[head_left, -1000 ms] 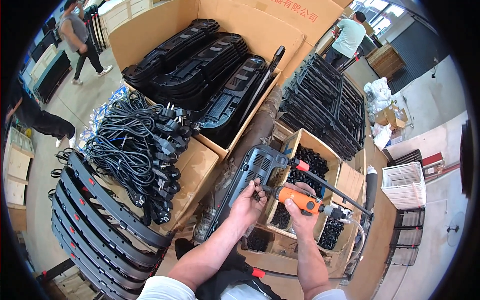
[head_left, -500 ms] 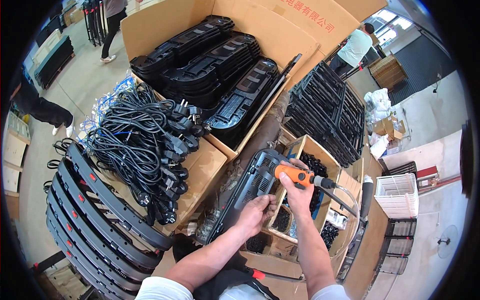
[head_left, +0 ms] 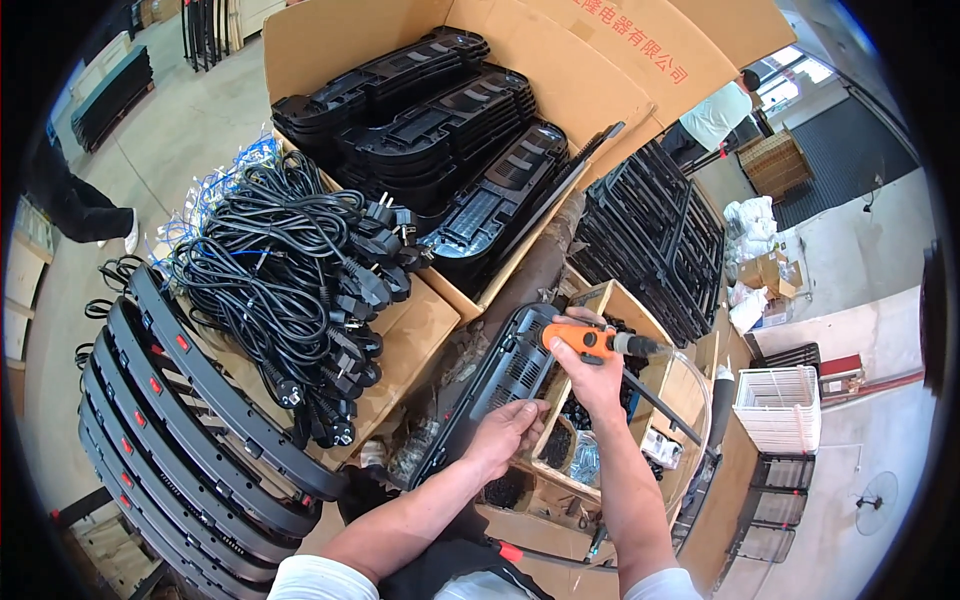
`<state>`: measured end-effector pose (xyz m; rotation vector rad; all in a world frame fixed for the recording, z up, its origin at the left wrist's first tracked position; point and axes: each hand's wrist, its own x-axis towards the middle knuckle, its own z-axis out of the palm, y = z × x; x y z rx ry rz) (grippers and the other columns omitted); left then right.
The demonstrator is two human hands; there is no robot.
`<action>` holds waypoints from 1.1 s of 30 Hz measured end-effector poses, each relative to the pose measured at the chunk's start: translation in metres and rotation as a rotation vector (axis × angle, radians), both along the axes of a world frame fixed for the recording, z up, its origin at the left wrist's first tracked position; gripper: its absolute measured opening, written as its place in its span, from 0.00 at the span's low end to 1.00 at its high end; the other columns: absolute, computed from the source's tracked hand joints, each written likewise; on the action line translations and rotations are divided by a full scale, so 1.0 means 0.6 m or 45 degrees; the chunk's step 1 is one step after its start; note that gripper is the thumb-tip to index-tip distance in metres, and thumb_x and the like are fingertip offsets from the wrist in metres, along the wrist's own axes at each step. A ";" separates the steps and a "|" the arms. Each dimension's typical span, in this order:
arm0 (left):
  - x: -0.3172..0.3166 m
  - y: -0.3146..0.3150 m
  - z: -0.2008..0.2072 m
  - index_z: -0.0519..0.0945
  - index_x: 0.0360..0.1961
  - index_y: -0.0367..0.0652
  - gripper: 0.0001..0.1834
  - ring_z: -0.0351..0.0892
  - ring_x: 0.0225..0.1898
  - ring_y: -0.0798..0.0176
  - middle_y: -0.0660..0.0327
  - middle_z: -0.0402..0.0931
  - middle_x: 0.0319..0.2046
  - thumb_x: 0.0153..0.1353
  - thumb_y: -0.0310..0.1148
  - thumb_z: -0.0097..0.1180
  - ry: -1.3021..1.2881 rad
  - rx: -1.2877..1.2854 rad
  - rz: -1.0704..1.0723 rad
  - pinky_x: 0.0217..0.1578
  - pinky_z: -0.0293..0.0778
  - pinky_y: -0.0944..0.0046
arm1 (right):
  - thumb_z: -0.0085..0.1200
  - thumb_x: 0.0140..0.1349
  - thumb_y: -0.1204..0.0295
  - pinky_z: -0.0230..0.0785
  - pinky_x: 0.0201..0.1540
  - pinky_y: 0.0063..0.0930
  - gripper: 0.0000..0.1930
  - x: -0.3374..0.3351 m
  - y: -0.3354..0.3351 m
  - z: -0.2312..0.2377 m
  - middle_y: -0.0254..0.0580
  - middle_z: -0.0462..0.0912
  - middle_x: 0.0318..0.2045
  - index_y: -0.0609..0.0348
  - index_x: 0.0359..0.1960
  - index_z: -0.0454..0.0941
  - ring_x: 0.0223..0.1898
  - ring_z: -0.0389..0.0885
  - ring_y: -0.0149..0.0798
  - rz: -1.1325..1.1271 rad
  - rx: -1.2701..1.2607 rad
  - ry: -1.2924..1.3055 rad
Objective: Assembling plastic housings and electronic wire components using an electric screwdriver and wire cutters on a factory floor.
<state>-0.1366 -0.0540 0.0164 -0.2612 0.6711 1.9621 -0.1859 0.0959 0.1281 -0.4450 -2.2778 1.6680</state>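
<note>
My right hand [head_left: 597, 382] grips an orange power screwdriver [head_left: 580, 342] with a clear hose at its dark end. The tool lies over the upper right end of a black vented plastic housing [head_left: 478, 385], which rests tilted in front of me. My left hand [head_left: 505, 438] is at the housing's right edge, fingers pinched together. Whatever is between those fingertips is too small or hidden to make out. Just right of the left hand stands a wooden box [head_left: 652, 382] with compartments of small dark parts and a clear bag of silvery pieces [head_left: 585, 457].
Bundled black power cords [head_left: 270, 260] lie on a carton at left, above stacked curved black strips [head_left: 200, 420]. A large carton [head_left: 330, 50] holds black plastic housings [head_left: 500, 200]. Black frames [head_left: 650, 230] lean at right. Other people stand in the background.
The view has shifted slightly. My right hand and the screwdriver have moved a little left, and my left hand slightly down along the housing. A walking person at the upper left has left view.
</note>
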 end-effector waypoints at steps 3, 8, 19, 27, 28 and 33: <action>0.001 -0.004 0.013 0.79 0.56 0.39 0.15 0.79 0.35 0.70 0.61 0.85 0.43 0.82 0.38 0.47 0.030 -0.031 -0.016 0.38 0.75 0.69 | 0.70 0.60 0.74 0.77 0.60 0.30 0.26 -0.023 0.005 0.017 0.46 0.85 0.51 0.67 0.59 0.76 0.54 0.84 0.35 0.071 0.068 -0.101; 0.008 -0.005 0.014 0.80 0.54 0.39 0.16 0.80 0.37 0.74 0.64 0.85 0.44 0.83 0.38 0.44 -0.035 -0.048 -0.006 0.38 0.75 0.71 | 0.72 0.58 0.72 0.78 0.55 0.29 0.21 -0.044 0.012 0.013 0.40 0.88 0.45 0.64 0.53 0.81 0.48 0.85 0.32 0.142 0.218 -0.130; -0.002 -0.028 0.022 0.83 0.54 0.36 0.15 0.80 0.38 0.71 0.65 0.83 0.41 0.79 0.35 0.52 0.096 -0.127 -0.080 0.40 0.76 0.71 | 0.73 0.59 0.73 0.78 0.59 0.32 0.23 -0.051 0.024 -0.002 0.43 0.89 0.47 0.64 0.54 0.80 0.50 0.86 0.34 0.200 0.244 -0.203; -0.013 -0.030 0.026 0.83 0.55 0.40 0.14 0.78 0.34 0.70 0.66 0.82 0.38 0.78 0.37 0.54 -0.352 -0.037 0.206 0.36 0.78 0.71 | 0.70 0.59 0.77 0.77 0.64 0.38 0.27 0.033 -0.002 0.056 0.52 0.86 0.53 0.68 0.60 0.75 0.56 0.85 0.40 0.057 -0.142 0.028; -0.017 -0.036 0.022 0.83 0.54 0.39 0.14 0.80 0.34 0.70 0.66 0.82 0.37 0.76 0.37 0.57 -0.443 0.012 0.315 0.38 0.80 0.71 | 0.70 0.59 0.78 0.76 0.64 0.38 0.27 0.054 -0.010 0.065 0.52 0.86 0.53 0.68 0.60 0.75 0.56 0.85 0.41 0.057 -0.154 0.040; -0.029 -0.013 0.016 0.82 0.51 0.43 0.14 0.78 0.36 0.70 0.67 0.81 0.36 0.78 0.42 0.55 -0.598 0.163 0.465 0.40 0.78 0.70 | 0.68 0.60 0.79 0.75 0.65 0.39 0.27 0.130 -0.024 0.088 0.53 0.86 0.53 0.68 0.60 0.73 0.56 0.85 0.42 -0.019 -0.211 0.003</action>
